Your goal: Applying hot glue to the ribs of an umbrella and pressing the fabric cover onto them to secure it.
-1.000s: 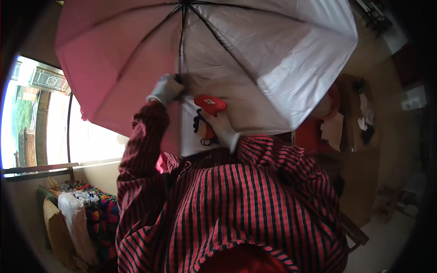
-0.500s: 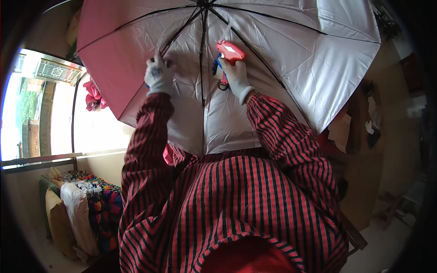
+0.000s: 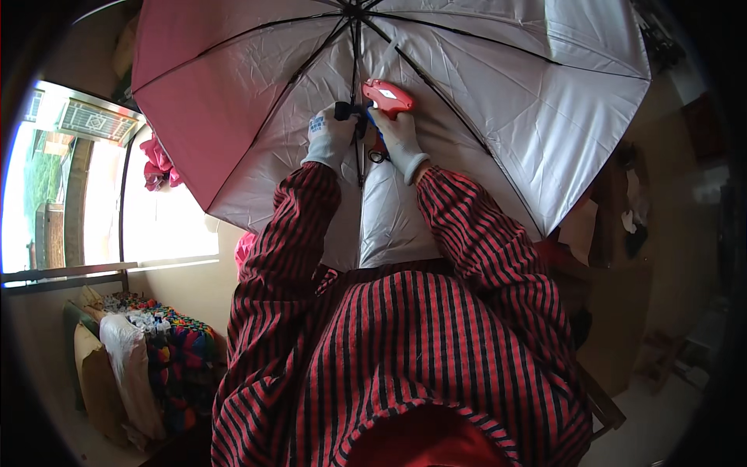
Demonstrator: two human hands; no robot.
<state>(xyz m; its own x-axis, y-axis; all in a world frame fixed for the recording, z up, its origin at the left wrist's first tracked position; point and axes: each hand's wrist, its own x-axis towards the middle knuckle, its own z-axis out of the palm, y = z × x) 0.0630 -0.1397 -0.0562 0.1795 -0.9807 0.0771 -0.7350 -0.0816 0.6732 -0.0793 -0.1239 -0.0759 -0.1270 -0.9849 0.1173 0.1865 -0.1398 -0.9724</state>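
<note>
Open umbrella (image 3: 467, 109), underside toward the wearer, fills the upper view. Lining silvery grey, tinged pink toward the left edge. Black ribs spread from the hub (image 3: 354, 11), high up at the far side; the near edge lies against the person's striped shirt (image 3: 420, 335).

Right hand (image 3: 401, 142), white glove: fingers wrapped around the grip of a red handheld gun (image 3: 393, 95). Pale label on the gun's body, blue part (image 3: 373, 117) at its front, dark ring (image 3: 379, 156) at its base. Gun sits before the lining, just right of the middle rib (image 3: 360, 167), roughly midway between hub and near edge.

Left hand (image 3: 328, 142), white glove with blue print: just left of the same rib, close beside the gun. Fingers bent at a small dark piece (image 3: 343, 110); cannot tell whether they grip it.

Beyond the umbrella's left edge: pink cloth (image 3: 159, 165) before a bright window (image 3: 99, 210). Lower left: multicoloured pile (image 3: 177, 359) next to a white bundle (image 3: 124, 366) and a tan one.
</note>
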